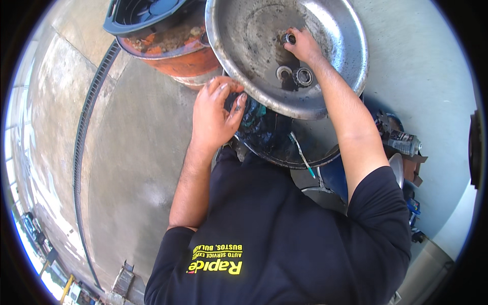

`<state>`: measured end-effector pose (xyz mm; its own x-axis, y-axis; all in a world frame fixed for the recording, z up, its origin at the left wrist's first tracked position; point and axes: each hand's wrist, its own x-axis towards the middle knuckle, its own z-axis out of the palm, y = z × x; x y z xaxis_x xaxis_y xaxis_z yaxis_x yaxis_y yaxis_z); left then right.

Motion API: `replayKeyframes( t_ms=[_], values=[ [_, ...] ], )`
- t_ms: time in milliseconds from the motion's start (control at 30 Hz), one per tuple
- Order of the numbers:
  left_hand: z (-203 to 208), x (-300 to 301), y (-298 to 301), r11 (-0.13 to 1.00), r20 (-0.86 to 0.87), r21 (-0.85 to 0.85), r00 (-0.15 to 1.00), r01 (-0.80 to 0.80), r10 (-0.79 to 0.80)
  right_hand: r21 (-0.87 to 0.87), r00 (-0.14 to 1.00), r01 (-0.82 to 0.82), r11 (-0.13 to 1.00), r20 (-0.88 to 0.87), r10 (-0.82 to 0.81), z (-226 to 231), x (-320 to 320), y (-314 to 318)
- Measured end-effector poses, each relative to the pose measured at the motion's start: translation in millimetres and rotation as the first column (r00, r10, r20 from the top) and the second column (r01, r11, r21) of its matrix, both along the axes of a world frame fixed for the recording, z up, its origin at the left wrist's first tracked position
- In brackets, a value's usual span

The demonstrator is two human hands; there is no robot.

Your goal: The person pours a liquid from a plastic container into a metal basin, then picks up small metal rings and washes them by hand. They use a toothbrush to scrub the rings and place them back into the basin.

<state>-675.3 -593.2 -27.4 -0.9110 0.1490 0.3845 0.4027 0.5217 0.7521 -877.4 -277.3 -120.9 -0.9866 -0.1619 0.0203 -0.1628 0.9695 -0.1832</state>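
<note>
The right hand pinches a bearing, open basin leftward. The left hand curls by the rim; its grip I can't tell.

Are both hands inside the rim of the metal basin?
No, only the right hand is inside, fingers on a ring-shaped part; the left hand is outside the metal basin.

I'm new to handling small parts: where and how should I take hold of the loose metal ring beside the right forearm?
I'd pinch the metal ring by its outer edge, from above, at its near and far sides. It appears to lie flat in the basin, opening upward, with another ring close on its left and the right forearm on its right.
</note>
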Motion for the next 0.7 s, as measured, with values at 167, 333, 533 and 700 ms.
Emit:
replayKeyframes(
  t_ms=[167,333,533,700],
  values=[
    [2,-3,1,1.0,0.031,0.019,0.999,0.02,-0.02,0.036,1.0,-0.008,0.999,-0.022,0.009,-2,2,5],
    [1,-1,0,0.999,0.002,-0.003,0.999,0.035,-0.035,-0.078,0.988,0.011,0.997,-0.156,-0.023,-7,6,4],
    [6,-9,-3,0.999,0.0,-0.016,1.0,0.029,-0.029,-0.061,0.999,0.043,0.997,-0.027,-0.045,5,5,-4],
    [19,-17,11,0.999,0.005,0.012,0.999,0.053,-0.053,0.032,0.992,0.092,0.995,0.086,-0.095,4,8,-9]
  ],
)
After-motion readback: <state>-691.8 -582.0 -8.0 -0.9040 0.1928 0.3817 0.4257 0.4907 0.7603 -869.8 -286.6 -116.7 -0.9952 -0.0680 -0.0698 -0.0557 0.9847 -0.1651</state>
